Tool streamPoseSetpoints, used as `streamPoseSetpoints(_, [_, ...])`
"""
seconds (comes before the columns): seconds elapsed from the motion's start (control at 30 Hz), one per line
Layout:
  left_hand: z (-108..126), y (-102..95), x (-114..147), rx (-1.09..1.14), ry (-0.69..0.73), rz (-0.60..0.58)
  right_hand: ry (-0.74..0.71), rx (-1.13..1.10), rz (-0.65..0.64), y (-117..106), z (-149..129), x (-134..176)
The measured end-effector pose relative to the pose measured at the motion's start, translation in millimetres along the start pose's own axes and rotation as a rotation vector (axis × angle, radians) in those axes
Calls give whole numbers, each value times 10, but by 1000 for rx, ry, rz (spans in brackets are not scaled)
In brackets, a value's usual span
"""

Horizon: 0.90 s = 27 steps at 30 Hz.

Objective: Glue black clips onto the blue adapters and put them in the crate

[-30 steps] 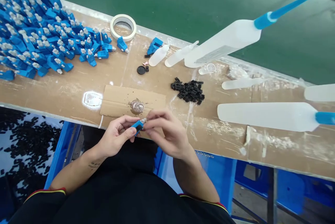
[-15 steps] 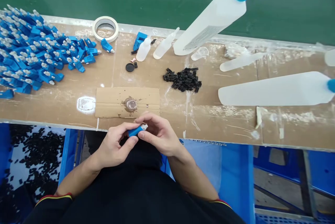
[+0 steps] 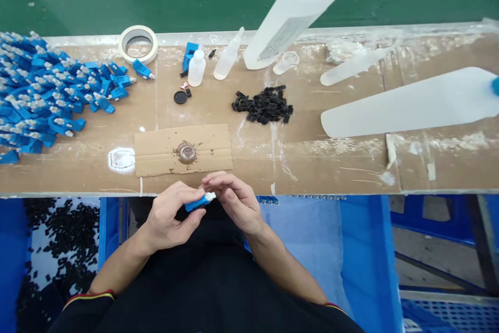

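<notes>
My left hand (image 3: 171, 214) pinches a small blue plastic part with a white tip (image 3: 198, 202) between thumb and fingers, just in front of the table edge. The white tip points right, toward my right hand (image 3: 238, 203). That hand is beside the part with its fingers loosely bent and the thumb apart, and nothing shows in it. Behind the hands lies a flat cardboard piece (image 3: 156, 154), bearing a small round clear dish (image 3: 187, 152) with dark stains around it. A pile of small black pieces (image 3: 265, 105) sits farther back to the right.
Many blue parts with white tips (image 3: 50, 89) are heaped at left, near a tape roll (image 3: 123, 44). Small squeeze bottles (image 3: 196, 69) and a large white bottle (image 3: 296, 13) stand at the back. Another large bottle (image 3: 405, 102) is at right. A blue bin (image 3: 366, 250) is below.
My right thumb has come away from the blue part, and the right hand has opened slightly. The left hand still holds the part. The whole view has shifted and turned a little.
</notes>
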State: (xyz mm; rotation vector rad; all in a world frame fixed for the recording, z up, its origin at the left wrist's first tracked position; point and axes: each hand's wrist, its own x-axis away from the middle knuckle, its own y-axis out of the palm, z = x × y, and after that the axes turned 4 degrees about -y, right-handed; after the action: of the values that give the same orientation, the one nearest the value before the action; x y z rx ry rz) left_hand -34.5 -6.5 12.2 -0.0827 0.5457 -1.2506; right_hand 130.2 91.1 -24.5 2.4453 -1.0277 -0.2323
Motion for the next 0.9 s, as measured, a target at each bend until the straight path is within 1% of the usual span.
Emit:
streamPoseSetpoints(0.07, [-28, 26, 21, -58, 70, -18, 103, -74, 16, -42, 38, 111])
streamPoseSetpoints(0.17, [-110, 134, 59, -220, 221, -127, 333, -136, 23, -120, 98, 299])
streamPoseSetpoints(0.23, [-182, 255, 83, -313, 336, -217, 432, -142, 114, -194, 134, 426])
streamPoseSetpoints(0.33, [-265, 482, 124, -348, 466, -338, 481, -173, 299, -311, 169, 646])
streamPoseSetpoints(0.37, [-283, 565, 142, -336, 492, -373, 485, -180, 341, -345, 178, 730])
streamPoseSetpoints(0.43, [-310, 739, 185, -304, 514, -436, 474, -111, 402, -420, 195, 908])
streamPoseSetpoints(0.5, [-337, 918, 235, -296, 489, -493, 436, 31, 481, -546, 208, 1089])
streamPoseSetpoints(0.57, [-372, 1077, 281, -314, 411, -549, 385, 169, 595, -774, 209, 1264])
streamPoseSetpoints(0.6, [-392, 1140, 298, -322, 361, -570, 358, 226, 668, -933, 205, 1346])
streamPoseSetpoints(0.67, [-438, 1211, 317, -333, 245, -588, 307, 351, 840, -1323, 195, 1494])
streamPoseSetpoints(0.73, [-493, 1202, 314, -363, 114, -597, 275, 501, 1021, -1745, 204, 1602])
streamPoseSetpoints(0.77, [-523, 1171, 308, -390, 50, -617, 276, 564, 1088, -1940, 223, 1634])
streamPoseSetpoints(0.83, [-584, 1074, 297, -446, -41, -688, 298, 655, 1164, -2256, 293, 1647])
streamPoseSetpoints(0.9, [-637, 961, 302, -480, -85, -763, 326, 698, 1183, -2451, 393, 1600])
